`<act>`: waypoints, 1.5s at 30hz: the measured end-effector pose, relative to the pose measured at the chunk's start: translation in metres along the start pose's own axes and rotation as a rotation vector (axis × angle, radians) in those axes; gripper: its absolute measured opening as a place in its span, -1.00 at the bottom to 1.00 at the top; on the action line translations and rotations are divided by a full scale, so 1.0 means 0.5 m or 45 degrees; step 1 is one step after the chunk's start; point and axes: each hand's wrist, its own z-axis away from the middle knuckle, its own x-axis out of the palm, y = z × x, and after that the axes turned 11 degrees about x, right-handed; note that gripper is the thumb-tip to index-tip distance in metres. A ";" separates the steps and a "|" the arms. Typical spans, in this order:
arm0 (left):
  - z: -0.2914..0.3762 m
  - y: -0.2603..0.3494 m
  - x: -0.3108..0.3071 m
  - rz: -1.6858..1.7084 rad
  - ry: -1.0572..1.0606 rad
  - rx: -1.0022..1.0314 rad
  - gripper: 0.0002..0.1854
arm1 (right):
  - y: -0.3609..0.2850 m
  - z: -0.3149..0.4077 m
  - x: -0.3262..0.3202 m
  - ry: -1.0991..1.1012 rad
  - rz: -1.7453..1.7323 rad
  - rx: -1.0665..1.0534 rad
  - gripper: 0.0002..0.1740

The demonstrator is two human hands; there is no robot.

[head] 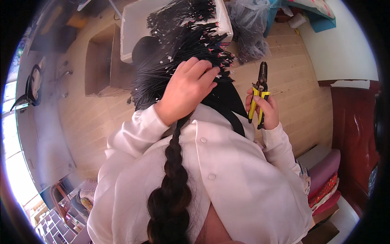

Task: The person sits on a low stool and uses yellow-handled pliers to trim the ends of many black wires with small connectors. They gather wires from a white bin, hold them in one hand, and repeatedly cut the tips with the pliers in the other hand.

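Observation:
A large bundle of thin black cables (189, 42) lies across my lap, many with white connectors and short red or pink wire ends on the right. My left hand (190, 88) rests over the near side of the bundle, its fingers bent at the cable ends. The fingertips are partly hidden, so whether they pinch a cable is unclear. To the right, apart from the bundle, my right hand (269, 111) holds a wire stripper (259, 91) by its yellow and black handles. Its dark jaws point away from me and look closed or nearly so.
Beyond my lap stands a white foam box (131, 36) with more cables over it. A cardboard box (102, 61) sits on the floor to the left. Clear plastic bags (249, 30) lie at the far right. Stacked cushions (324, 180) are beside me on the right.

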 end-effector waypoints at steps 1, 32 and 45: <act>0.007 -0.011 0.033 -0.066 -0.069 0.015 -0.57 | 0.005 0.002 0.001 0.021 0.026 0.011 -0.68; 0.004 0.020 0.075 0.150 0.340 -0.195 -0.85 | -0.042 -0.026 0.114 -0.394 0.378 -0.053 -0.62; -0.002 0.023 0.070 0.289 0.292 -0.235 -0.87 | -0.059 -0.025 0.102 -0.391 0.488 -0.087 -0.64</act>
